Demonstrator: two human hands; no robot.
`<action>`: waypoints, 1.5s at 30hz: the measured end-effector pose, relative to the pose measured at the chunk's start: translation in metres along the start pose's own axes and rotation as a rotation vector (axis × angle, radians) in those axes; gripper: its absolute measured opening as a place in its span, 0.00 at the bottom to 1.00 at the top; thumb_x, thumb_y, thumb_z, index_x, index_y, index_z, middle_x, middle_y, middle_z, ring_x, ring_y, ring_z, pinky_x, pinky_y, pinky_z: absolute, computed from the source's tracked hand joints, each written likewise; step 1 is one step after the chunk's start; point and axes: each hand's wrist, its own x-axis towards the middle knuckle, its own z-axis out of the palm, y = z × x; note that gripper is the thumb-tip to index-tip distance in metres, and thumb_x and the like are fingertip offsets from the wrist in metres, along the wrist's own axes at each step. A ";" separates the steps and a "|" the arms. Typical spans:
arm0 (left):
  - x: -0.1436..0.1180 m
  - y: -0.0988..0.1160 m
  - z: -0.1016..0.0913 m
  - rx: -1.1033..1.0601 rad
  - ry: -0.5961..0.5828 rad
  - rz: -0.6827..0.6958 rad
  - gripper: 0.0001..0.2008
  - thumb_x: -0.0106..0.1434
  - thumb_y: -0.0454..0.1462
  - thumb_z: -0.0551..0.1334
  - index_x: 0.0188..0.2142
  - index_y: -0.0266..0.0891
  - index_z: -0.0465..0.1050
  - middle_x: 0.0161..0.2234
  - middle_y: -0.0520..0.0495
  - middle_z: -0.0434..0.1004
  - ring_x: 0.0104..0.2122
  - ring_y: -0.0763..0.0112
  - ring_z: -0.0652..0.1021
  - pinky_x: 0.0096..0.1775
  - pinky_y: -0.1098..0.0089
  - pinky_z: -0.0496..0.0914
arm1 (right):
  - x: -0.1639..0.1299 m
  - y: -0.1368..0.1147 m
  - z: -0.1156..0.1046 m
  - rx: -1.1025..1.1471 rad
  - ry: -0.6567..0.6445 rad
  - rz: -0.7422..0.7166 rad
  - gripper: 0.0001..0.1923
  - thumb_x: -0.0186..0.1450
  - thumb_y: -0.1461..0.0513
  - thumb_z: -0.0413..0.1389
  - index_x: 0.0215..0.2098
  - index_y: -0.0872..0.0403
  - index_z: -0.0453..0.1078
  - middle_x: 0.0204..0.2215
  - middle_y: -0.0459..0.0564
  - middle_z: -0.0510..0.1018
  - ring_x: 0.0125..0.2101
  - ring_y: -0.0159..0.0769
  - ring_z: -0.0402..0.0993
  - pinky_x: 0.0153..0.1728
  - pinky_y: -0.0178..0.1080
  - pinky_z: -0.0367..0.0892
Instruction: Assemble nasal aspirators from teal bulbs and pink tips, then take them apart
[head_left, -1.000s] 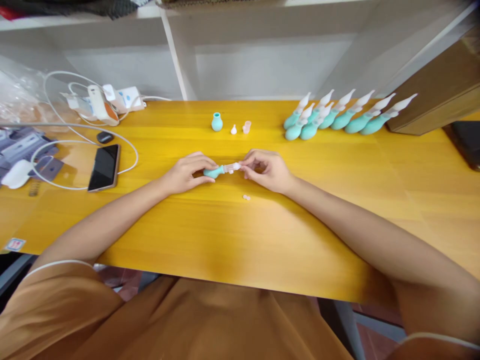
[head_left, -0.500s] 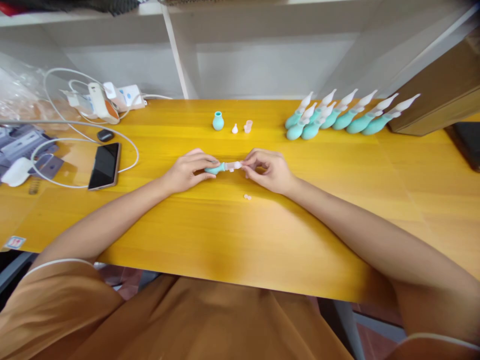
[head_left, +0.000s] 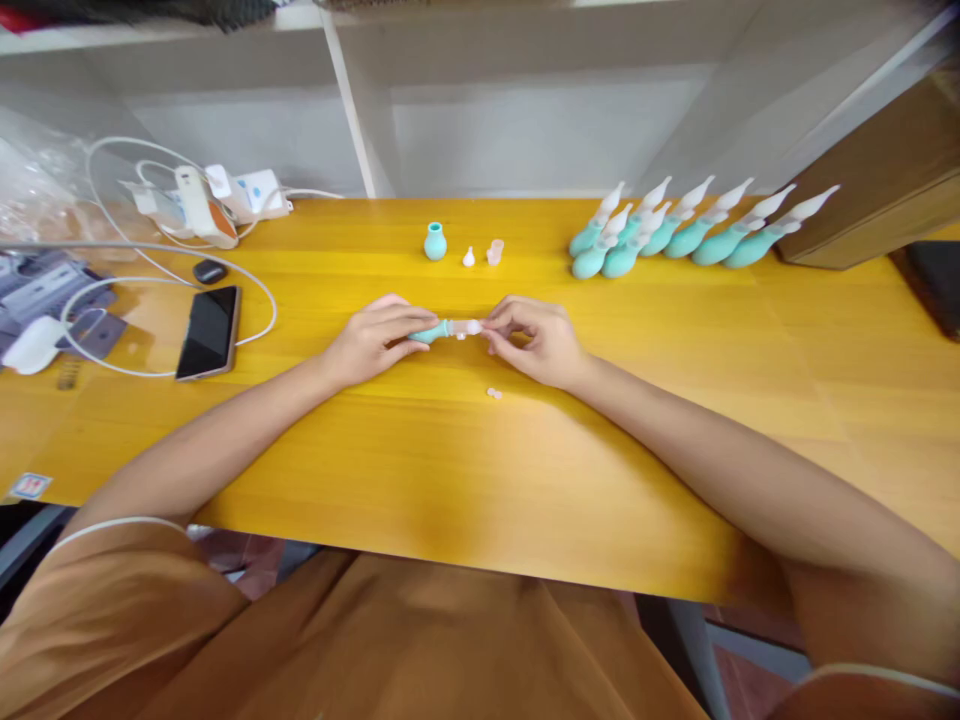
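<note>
My left hand (head_left: pixel 375 340) grips the teal rubber bulb (head_left: pixel 431 332) of a small aspirator, held sideways just above the yellow table (head_left: pixel 450 480). My right hand (head_left: pixel 536 338) pinches the clear plastic tip (head_left: pixel 465 327) fitted on the bulb's neck. A tiny clear piece (head_left: pixel 493 393) lies on the table below my right hand. Farther back stand a loose teal bulb (head_left: pixel 435 242), a small white nozzle (head_left: pixel 469 258) and a clear cup-shaped part (head_left: pixel 494 251).
Several assembled teal aspirators with white tips (head_left: pixel 697 235) lie in a row at the back right. A black phone (head_left: pixel 209 331), white cables and a power strip (head_left: pixel 225 195) sit at the left. A brown box (head_left: pixel 877 180) stands at the far right.
Both hands with the aspirator have shifted slightly away from me; the grip on bulb and tip is unchanged.
</note>
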 end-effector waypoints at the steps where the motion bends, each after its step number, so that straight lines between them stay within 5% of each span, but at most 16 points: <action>1: 0.000 0.000 0.000 0.004 0.010 0.026 0.17 0.74 0.44 0.70 0.59 0.43 0.83 0.53 0.38 0.89 0.48 0.59 0.86 0.52 0.54 0.80 | 0.000 0.001 0.000 0.000 0.009 -0.030 0.07 0.75 0.56 0.63 0.40 0.50 0.78 0.36 0.50 0.84 0.29 0.35 0.80 0.32 0.40 0.78; 12: -0.003 -0.001 -0.001 0.053 -0.019 0.180 0.19 0.74 0.41 0.70 0.63 0.46 0.80 0.56 0.38 0.87 0.52 0.57 0.85 0.52 0.54 0.82 | 0.000 0.006 -0.002 -0.031 -0.004 -0.105 0.06 0.76 0.58 0.63 0.41 0.50 0.78 0.38 0.51 0.84 0.31 0.35 0.81 0.32 0.38 0.79; 21: 0.007 0.019 0.001 -0.015 0.126 -0.042 0.13 0.74 0.39 0.69 0.56 0.41 0.80 0.48 0.40 0.87 0.48 0.60 0.85 0.53 0.58 0.79 | 0.000 0.001 0.002 -0.108 -0.047 -0.174 0.03 0.76 0.61 0.62 0.43 0.50 0.75 0.36 0.50 0.84 0.32 0.36 0.81 0.33 0.38 0.75; 27: 0.005 0.021 0.001 -0.078 0.062 -0.159 0.12 0.75 0.41 0.69 0.55 0.41 0.82 0.50 0.41 0.89 0.50 0.62 0.87 0.53 0.63 0.80 | -0.001 0.000 0.002 -0.126 -0.055 -0.186 0.02 0.77 0.61 0.61 0.44 0.50 0.75 0.39 0.52 0.84 0.35 0.37 0.82 0.36 0.40 0.77; 45: 0.003 0.027 0.001 -0.116 0.064 -0.141 0.11 0.75 0.41 0.69 0.53 0.41 0.84 0.50 0.40 0.90 0.49 0.61 0.89 0.54 0.61 0.82 | -0.002 0.000 -0.002 -0.102 -0.072 -0.230 0.02 0.77 0.61 0.61 0.44 0.50 0.75 0.39 0.51 0.85 0.37 0.38 0.83 0.37 0.40 0.77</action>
